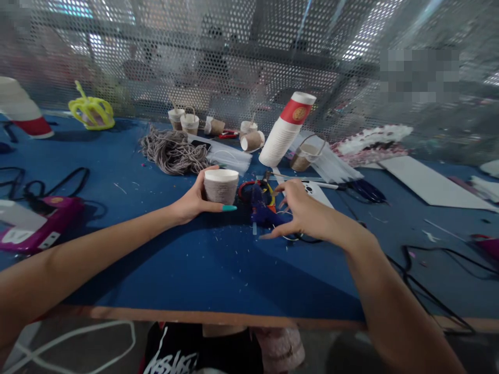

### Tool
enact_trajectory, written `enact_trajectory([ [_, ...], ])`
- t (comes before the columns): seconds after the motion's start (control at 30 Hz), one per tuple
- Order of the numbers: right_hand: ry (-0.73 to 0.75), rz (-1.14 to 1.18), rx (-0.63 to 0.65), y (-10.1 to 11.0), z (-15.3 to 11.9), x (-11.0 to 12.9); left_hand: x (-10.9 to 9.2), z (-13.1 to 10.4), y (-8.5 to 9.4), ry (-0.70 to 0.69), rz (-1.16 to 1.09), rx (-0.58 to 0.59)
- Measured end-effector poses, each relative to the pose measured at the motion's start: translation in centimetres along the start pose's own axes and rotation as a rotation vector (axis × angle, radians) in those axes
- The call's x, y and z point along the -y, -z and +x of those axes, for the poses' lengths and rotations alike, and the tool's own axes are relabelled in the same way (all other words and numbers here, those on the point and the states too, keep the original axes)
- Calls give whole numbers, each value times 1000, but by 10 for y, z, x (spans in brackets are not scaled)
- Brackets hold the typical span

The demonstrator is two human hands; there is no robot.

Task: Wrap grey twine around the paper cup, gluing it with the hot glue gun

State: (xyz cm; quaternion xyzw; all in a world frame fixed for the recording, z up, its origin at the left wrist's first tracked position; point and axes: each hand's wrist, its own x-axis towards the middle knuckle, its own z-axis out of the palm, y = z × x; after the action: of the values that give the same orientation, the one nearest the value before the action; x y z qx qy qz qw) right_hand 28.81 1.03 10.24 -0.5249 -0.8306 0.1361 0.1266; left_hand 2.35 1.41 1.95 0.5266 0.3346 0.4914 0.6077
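Note:
My left hand [194, 201] is closed around a small paper cup [221, 188] wrapped in grey-brown cord, its white rim facing up. Thumb and fingers grip the cup from its left side, just above the blue table [187, 275]. To the right, my right hand [306, 212] is open, fingers curved and apart, with nothing between them. Nearest to it is a dark blue glue gun [260, 210], partly behind its fingertips. Scissors with red and yellow handles [245, 190] lie by the glue gun. A white phone-like object [317, 193] is partly covered by the right hand.
A heap of grey cord [171, 149] lies behind the cup. Farther back stand several small wrapped cups [189, 124] and a leaning stack of paper cups [281, 136]. A magenta device [58, 221] sits left; black cables [413, 283] cross the right. A perforated metal screen [175, 62] rises behind.

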Motion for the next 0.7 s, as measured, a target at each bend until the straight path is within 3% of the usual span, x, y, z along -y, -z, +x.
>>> enact_trajectory([
  [0.1,71,267,-187,-3,1,7,0,-1,0,-8,30,48],
  [0.23,223,583,-190,-27,3,25,-2,-2,0,-14,64,79],
  [0.4,326,644,-172,-50,3,39,-3,-4,-1,-26,86,122],
  [0.7,312,595,-239,-57,1,43,-4,-6,-2,-42,96,178],
])
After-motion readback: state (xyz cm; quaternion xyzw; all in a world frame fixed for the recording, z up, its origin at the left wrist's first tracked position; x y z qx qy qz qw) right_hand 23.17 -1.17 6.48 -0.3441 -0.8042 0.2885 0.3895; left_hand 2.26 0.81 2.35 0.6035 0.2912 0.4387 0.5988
